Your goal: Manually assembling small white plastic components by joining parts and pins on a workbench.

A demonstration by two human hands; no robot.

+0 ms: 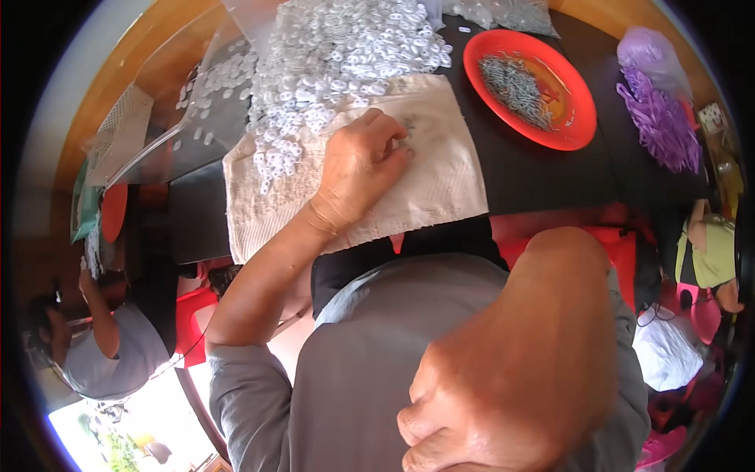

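My left hand (358,165) rests on a beige towel (444,189) at the table's front edge. Its fingers are curled in and pressed together, and I cannot see what they hold, if anything. Just past the fingertips lie a few small dark screw-like pieces (410,123) on the cloth. A large heap of small white plastic pieces with holes (338,55) spills onto the towel's far left side. My right hand (487,393) is raised close to the camera over my lap, slightly blurred. Its fingers are bent closed, with their inside hidden.
An orange-red plate (578,130) with thin grey metal screws (511,90) stands right of the towel on the dark table (543,189). Farther right lies a bundle of purple strips (664,126). Another person (118,346) sits at left; a green-yellow top (708,244) shows at far right.
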